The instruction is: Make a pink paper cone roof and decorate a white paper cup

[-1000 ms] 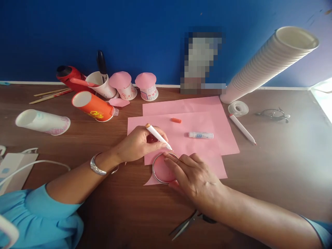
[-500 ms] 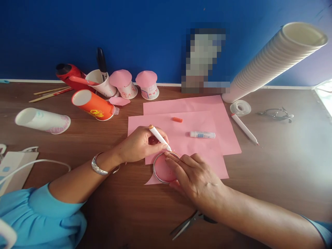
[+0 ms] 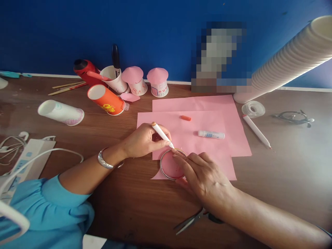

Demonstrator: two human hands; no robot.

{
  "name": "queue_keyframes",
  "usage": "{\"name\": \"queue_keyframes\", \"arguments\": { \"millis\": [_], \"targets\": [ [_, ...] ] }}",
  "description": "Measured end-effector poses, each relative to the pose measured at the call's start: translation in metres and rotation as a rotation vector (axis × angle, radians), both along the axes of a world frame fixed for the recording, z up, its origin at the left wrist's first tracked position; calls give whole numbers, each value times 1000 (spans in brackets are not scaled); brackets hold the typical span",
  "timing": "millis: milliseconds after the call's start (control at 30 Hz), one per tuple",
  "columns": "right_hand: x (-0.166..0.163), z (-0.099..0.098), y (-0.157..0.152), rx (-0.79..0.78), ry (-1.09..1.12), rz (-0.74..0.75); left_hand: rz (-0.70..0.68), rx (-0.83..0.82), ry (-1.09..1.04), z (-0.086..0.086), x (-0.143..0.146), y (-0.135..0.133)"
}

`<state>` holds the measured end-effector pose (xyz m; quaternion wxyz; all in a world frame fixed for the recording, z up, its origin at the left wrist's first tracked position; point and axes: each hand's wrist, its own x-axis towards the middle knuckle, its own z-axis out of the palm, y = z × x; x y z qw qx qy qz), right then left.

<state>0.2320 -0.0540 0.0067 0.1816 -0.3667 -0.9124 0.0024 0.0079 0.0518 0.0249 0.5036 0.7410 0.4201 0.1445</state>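
A shallow round ring (image 3: 162, 171) with a smooth, pale rim lies on pink paper at the front of the wood-grained table (image 3: 145, 204); its inside shows pink. Taking it as the clock's centre, with 12 toward the smooth blue wall (image 3: 64, 27), a white marker (image 3: 162, 134) leans in from 11, its slim barrel tan at the back end and its tip by the rim near 12. A thin yellowish arc shows there.

The left hand (image 3: 140, 141), at 10, is closed in a pinch around the marker. The right hand (image 3: 204, 176), between 3 and 4, is half curled over the ring, fingers on its rim, holding it down.

Two matte pink sheets overlap: the front sheet (image 3: 210, 121), ragged at its lower left, and the back sheet (image 3: 241, 141). On the front one lie one small orange cap (image 3: 185, 118), between 12 and 1, and one translucent labelled tube (image 3: 211, 135) at 2.

Farther out, one tape roll (image 3: 253, 109) and a second white marker (image 3: 256, 131) sit around 2, and a tall ribbed stack of white cups (image 3: 287, 57) leans between 1 and 2. Metal-bladed scissors (image 3: 188, 223) lie at 5. Toward 11 are two paper cups with pink conical roofs (image 3: 157, 76); at 10, one glossy orange cup (image 3: 103, 98).
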Motion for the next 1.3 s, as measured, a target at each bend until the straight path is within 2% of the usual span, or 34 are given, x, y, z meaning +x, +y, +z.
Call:
{"name": "queue_keyframes", "arguments": {
  "millis": [533, 700, 967, 1133, 1300],
  "targets": [
    [-2, 1, 1, 28, 7, -8, 23, 64, 57, 3, -30, -24],
    [-1, 1, 1, 35, 3, -6, 13, 110, 98, -4, -41, -36],
    [1, 0, 0, 6, -12, 10, 42, 191, 22, -9, -44, -50],
    [3, 1, 0, -31, -23, 22, 95, 82, 5, 2, -46, -63],
    [4, 2, 1, -23, -21, 35, 261, 163, -12, 9, -46, -84]
  ]
}}
